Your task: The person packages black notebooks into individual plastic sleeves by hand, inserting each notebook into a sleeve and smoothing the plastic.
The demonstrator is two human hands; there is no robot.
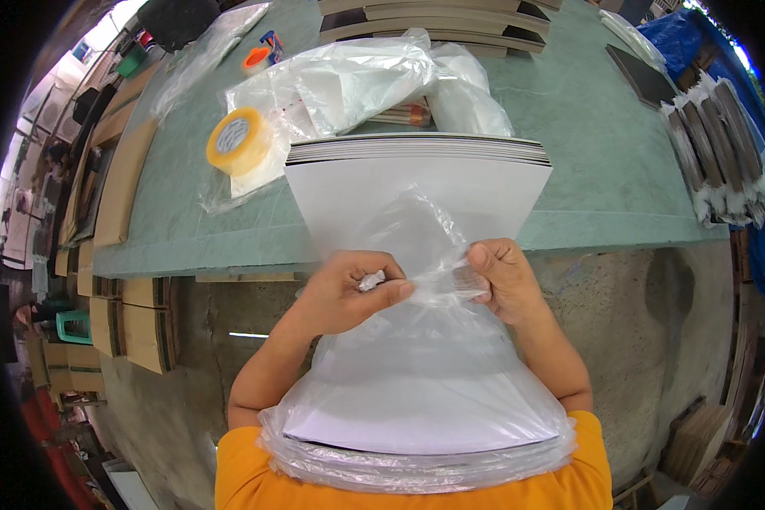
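Flat tabletop (603, 170): dull grn. At its near edge, stack of thin rect. panels (357, 187): wht face, blk-&-wht stripes along the top. Thin plastic bag (425, 348): milky, semi-transp., wht inside. Twd left edge, round tape roll (252, 154): yellow, greyish-wht core. Far edge, stacked flat boards (438, 29): greyish tan, blk patches. Right edge, clear-wrapped flat panels (716, 140): dk brown-grey. Cloth shirt (238, 476): plain orange.

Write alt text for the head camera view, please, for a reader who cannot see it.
A person's left hand and right hand grip clear plastic in front of a stack of white boards at the edge of a green table. On the table lie a roll of tape and crumpled film.
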